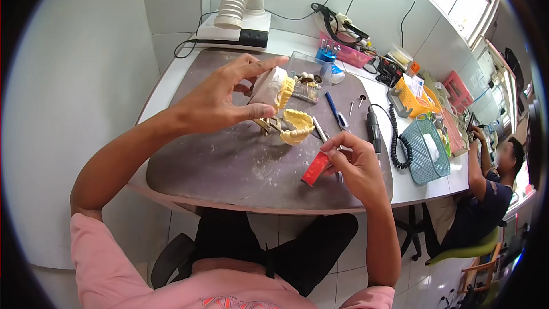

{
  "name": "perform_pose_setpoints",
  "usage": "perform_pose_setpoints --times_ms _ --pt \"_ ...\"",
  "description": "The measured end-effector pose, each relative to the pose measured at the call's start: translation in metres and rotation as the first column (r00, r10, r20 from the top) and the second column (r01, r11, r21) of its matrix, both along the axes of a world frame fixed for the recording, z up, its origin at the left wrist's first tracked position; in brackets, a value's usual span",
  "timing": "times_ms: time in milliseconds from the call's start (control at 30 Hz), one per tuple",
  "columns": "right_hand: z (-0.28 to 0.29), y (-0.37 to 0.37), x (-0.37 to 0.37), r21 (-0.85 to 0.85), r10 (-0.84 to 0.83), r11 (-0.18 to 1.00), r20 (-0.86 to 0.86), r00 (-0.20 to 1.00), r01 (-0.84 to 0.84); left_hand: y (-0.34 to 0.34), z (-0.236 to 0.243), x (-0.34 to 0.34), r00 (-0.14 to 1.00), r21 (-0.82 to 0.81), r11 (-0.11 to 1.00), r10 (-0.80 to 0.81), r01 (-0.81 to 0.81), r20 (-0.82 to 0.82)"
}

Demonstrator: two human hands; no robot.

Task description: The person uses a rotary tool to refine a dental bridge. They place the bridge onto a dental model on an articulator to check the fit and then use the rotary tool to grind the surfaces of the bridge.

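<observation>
Thumb and fingers of my left hand (226,94) grip the white plaster base of an upper dental cast (284,89), whose teeth are yellow. It is tilted up and apart from the yellow lower dental cast (297,129), which sits low over the bench. Between and behind the two casts shows part of a brass-coloured articulator (265,124), mostly hidden by my left hand. My right hand (359,166) is closed in a pinch on a red strip of articulating paper (315,167), just to the near right of the lower cast.
A blue pen-like tool (332,104) and a corded handpiece (373,129) lie to the right. Behind the casts stands a clear box (309,91) of small parts. Baskets (426,151) line the right side; a white suction hose (240,3) stands at the back. A co-worker (486,200) sits far right.
</observation>
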State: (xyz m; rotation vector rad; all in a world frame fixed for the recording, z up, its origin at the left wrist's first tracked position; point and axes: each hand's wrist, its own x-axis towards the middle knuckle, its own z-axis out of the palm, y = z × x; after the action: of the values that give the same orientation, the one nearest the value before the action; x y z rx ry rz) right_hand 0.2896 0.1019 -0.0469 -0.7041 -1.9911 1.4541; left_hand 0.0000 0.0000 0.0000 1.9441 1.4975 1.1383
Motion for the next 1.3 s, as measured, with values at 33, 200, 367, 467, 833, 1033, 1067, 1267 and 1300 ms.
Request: perform_pose_setpoints --times_ms 33,200,367,467,833,1033,1067,1267,1300 --pt "0.002 -0.001 -0.002 0.037 0.026 0.999 0.067 0.997 -0.029 0.001 0.001 0.001 0.998 0.034 0.999 0.020 -0.018 -0.067" --pt "0.011 -0.012 -0.004 0.151 0.030 0.986 0.239 0.971 -0.068 0.007 -0.001 0.018 0.986 0.091 0.995 0.050 -0.036 -0.156" --pt "0.018 -0.031 0.005 0.407 -0.051 0.910 0.289 0.956 -0.075 0.015 -0.007 0.023 0.970 0.137 0.989 0.090 -0.060 -0.225" --pt "0.022 -0.040 0.005 0.368 -0.066 0.926 0.378 0.923 -0.085 0.018 -0.012 0.025 0.971 0.127 0.991 0.073 -0.045 -0.226" --pt "0.013 -0.046 0.001 0.182 0.004 0.981 0.297 0.955 -0.061 0.024 -0.019 0.031 0.971 0.103 0.994 0.052 -0.029 -0.233" --pt "0.003 -0.042 0.010 0.086 0.009 0.996 0.120 0.993 -0.019 0.023 -0.017 0.032 0.977 0.064 0.997 0.045 -0.032 -0.206" --pt "0.001 -0.042 0.011 0.141 0.004 0.990 0.062 0.998 -0.012 0.023 -0.018 0.033 0.980 0.049 0.998 0.044 -0.035 -0.194" --pt "0.006 -0.044 0.021 0.154 -0.021 0.988 0.053 0.998 0.013 0.021 -0.015 0.034 0.970 0.034 0.999 0.038 -0.031 -0.241" --pt "0.009 -0.047 0.021 -0.049 -0.016 0.999 0.058 0.998 0.019 0.022 -0.016 0.033 0.970 0.034 0.999 0.038 -0.031 -0.241"
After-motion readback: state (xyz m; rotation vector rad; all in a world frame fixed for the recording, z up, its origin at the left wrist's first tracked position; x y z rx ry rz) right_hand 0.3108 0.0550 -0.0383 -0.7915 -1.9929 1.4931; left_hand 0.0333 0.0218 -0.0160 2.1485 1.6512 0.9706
